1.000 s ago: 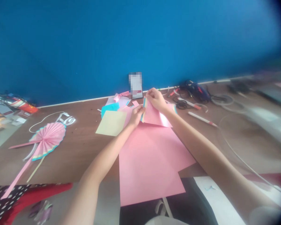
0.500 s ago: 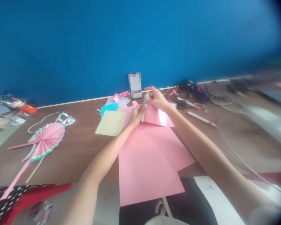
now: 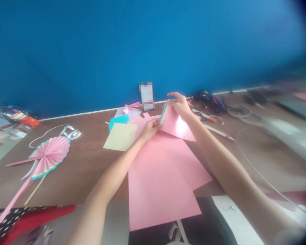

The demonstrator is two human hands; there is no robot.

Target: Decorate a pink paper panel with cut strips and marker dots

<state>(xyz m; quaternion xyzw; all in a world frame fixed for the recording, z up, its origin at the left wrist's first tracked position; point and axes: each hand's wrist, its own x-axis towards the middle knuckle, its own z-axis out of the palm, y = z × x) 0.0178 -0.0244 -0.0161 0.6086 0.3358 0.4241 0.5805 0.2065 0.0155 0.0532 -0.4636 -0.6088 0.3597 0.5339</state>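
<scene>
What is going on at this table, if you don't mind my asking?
A person at a wooden table is working with paper. Their right hand and left hand hold up a pink paper sheet with a striped, coloured edge, above a larger pink sheet. A pleated paper fan lies off to the left.

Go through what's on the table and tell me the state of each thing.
Left hand: holding the striped pink paper near its edge.
Right hand: gripping that paper's upper edge, which is lifted.
Large pink sheet: lying flat.
Pleated paper fan: spread open, lying on the table.
Pale yellow card: lying flat.
Phone: propped upright against the wall, screen blurred.
</scene>
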